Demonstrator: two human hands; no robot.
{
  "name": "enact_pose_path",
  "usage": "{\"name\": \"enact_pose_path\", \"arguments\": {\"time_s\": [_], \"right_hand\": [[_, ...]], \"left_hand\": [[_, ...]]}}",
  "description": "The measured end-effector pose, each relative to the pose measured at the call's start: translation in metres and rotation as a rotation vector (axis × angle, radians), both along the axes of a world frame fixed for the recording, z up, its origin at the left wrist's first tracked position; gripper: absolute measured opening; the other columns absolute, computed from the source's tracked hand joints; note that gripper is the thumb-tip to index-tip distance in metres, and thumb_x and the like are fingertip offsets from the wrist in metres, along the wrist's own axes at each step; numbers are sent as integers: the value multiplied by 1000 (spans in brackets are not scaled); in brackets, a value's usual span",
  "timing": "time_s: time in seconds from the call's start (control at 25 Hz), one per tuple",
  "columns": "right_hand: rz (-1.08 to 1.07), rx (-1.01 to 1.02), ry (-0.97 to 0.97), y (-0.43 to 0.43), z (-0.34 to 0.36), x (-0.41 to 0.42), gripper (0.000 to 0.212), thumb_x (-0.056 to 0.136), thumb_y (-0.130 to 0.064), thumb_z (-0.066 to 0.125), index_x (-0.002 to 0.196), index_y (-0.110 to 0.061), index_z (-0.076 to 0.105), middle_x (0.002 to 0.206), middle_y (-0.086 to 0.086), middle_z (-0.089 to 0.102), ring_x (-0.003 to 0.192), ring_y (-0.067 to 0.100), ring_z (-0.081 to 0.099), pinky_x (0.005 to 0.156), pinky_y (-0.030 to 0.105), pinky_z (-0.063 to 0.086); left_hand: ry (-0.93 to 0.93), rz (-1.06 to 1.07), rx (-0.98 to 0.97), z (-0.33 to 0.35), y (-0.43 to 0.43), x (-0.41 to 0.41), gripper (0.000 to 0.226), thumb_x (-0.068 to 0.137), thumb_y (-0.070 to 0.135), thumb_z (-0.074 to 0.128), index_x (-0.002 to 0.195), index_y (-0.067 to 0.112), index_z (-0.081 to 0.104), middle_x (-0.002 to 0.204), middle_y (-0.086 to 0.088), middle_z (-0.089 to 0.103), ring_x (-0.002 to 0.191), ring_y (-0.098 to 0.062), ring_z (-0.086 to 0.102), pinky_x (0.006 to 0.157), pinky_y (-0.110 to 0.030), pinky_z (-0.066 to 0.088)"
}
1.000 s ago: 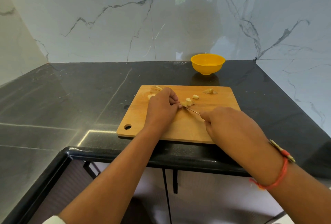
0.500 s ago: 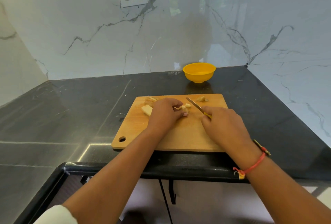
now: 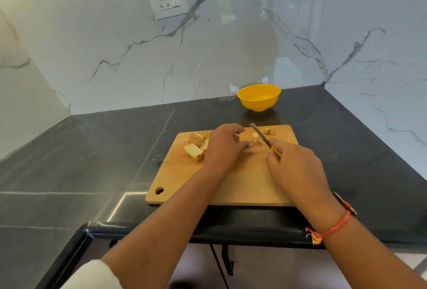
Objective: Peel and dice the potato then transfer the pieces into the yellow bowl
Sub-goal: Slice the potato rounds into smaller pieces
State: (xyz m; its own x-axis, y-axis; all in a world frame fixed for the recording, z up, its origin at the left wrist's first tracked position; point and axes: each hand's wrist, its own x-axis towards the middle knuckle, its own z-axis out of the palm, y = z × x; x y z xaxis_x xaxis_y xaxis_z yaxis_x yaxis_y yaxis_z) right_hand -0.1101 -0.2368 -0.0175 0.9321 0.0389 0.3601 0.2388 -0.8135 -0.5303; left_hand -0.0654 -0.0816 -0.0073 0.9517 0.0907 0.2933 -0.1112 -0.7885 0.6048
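**Materials and shapes.** The cutting board [image 3: 242, 184] is smooth pale wood, rectangular with rounded corners, and has a hanging hole at its near-left corner. It lies flat on the table [image 3: 92, 150], a glossy black stone slab with faint pale veins. The yellow bowl [image 3: 259, 96] is round, smooth plastic. It stands upright on the table just beyond the board's far edge, against the white marble wall [image 3: 115, 57].

**Potato.** All the potato is on the board. Large, pale, blocky chunks [image 3: 195, 151] lie at the far-left, just beside the left hand. Small diced cubes [image 3: 256, 138] lie between the two hands, and a few more pieces [image 3: 269, 131] lie at the far edge.

**Knife.** The knife [image 3: 260, 135] has a narrow, straight metal blade and a yellow handle. Its long axis runs from near-right to far-left. The tip points away from the person, toward the board's far edge, and the blade passes over the diced cubes.

**Hands.** The right hand [image 3: 298, 168] grips the knife handle with its fingers wrapped round it. The left hand [image 3: 225, 147] is palm-down over the board with its fingers loosely curled and the thumb extended toward the cubes. It cannot be determined whether this hand holds a piece.

**Change.** One second earlier the blade lay low, with its tip close to the left fingertips. It now angles toward the far edge. The left fingers were bunched on the pieces half a second ago and are now spread looser.
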Motion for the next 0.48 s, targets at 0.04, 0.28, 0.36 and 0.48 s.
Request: {"name": "enact_pose_path", "arguments": {"time_s": [0.04,0.28,0.36,0.48], "right_hand": [[21,-13,-7,1,0,-2,39,102,-34,46,141,-32,55,92,-6,67,77,10,60,73,34,58],[203,-50,22,39,3,-6,39,101,-35,47,140,-34,55,106,-7,70,84,10,62,75,30,57],[192,-63,23,44,1,-5,39,101,-37,47,139,-35,56,105,-8,70,84,10,62,73,30,57],[174,-57,12,41,-2,-5,38,101,-37,48,137,-35,58,106,-8,71,86,12,62,73,31,55]], "left_hand": [[-63,16,15,1,13,-9,27,84,27,78,109,17,74,100,3,70,87,-8,62,79,-23,52],[52,196,157,-2,101,-37,42,89,44,70,125,22,66,129,1,63,125,-21,52,100,-34,42],[194,206,117,-2,113,-37,68,82,58,71,136,19,57,135,-2,59,131,-25,47,104,-41,45],[249,167,113,-1,116,-34,72,76,61,74,132,19,57,119,1,62,117,-21,53,95,-41,51]]}}
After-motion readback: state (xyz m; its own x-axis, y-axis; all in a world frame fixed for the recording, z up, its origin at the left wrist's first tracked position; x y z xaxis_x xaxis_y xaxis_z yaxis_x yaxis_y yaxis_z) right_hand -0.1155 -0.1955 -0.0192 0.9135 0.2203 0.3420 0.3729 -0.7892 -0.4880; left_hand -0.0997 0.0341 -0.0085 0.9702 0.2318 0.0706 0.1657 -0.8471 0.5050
